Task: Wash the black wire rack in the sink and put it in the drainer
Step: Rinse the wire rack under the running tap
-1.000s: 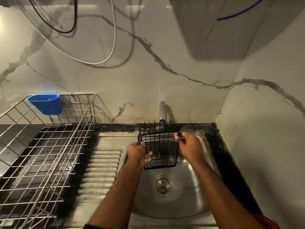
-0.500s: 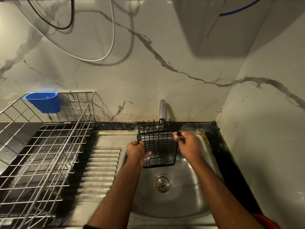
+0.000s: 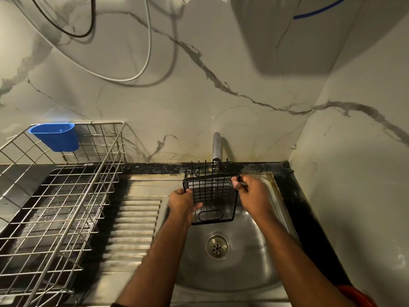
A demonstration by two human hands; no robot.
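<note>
Barely shifted since before, rack (image 3: 211,197) under tap (image 3: 216,147) at frame centre, my left hand (image 3: 181,201) and right hand (image 3: 251,192) gripping its sides over sink (image 3: 247,269).

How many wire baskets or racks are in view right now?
2. The black wire rack is held over the sink under the tap by the left hand and right hand; the steel drainer sits at left.
</note>
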